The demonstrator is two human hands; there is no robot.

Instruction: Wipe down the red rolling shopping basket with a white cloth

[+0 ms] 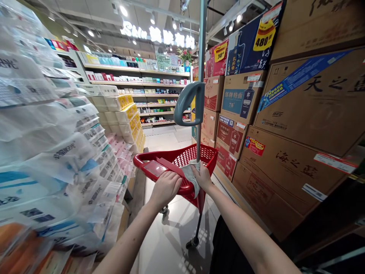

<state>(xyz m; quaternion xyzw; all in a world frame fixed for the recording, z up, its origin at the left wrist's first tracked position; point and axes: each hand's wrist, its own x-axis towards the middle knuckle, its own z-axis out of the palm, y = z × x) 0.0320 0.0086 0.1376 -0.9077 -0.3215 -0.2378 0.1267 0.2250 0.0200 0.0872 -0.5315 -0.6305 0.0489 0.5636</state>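
A red plastic shopping cart (209, 155) with a perforated basket stands in the aisle in front of me. My left hand (168, 187) is closed over its handle bar, right of the clear label panel. Against the metal pole (202, 45), my right hand (203, 177) is closed with a whitish cloth (190, 174) bunched in it. The cloth drapes over the cart's right rim. A grey loop handle (189, 103) sits on the pole above the basket. The pole's lower end is hidden by my right hand and the cloth.
Plastic-wrapped tissue packs (68, 152) are piled high on the left. Stacked cartons (288, 160) line the right side, close to my right arm. Shelves of small boxed goods (137, 82) stand at the back. A cart wheel (192, 242) rests on the tiled floor (171, 243).
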